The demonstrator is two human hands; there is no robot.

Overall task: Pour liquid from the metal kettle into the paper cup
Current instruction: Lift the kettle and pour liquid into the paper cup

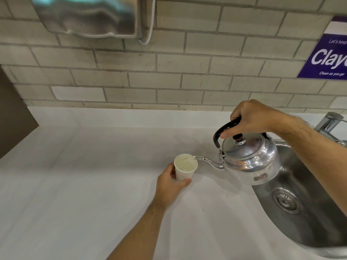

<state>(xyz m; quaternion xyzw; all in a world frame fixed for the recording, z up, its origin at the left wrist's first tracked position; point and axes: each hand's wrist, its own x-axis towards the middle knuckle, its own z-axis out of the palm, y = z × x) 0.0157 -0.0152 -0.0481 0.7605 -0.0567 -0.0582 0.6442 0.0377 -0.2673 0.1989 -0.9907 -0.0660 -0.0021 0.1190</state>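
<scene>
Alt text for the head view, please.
The right hand tilts a metal kettle by its black handle, pouring liquid into a paper cup held by the left hand on a white counter, beside a steel sink.

Right hand (252, 117) tilts metal kettle (247, 160), pouring into paper cup (185, 170) gripped by left hand (169, 186)

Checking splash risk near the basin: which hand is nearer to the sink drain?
Right. The right hand grips the kettle handle, above the sink drain. The left hand holds the paper cup on the counter, farther left.
</scene>
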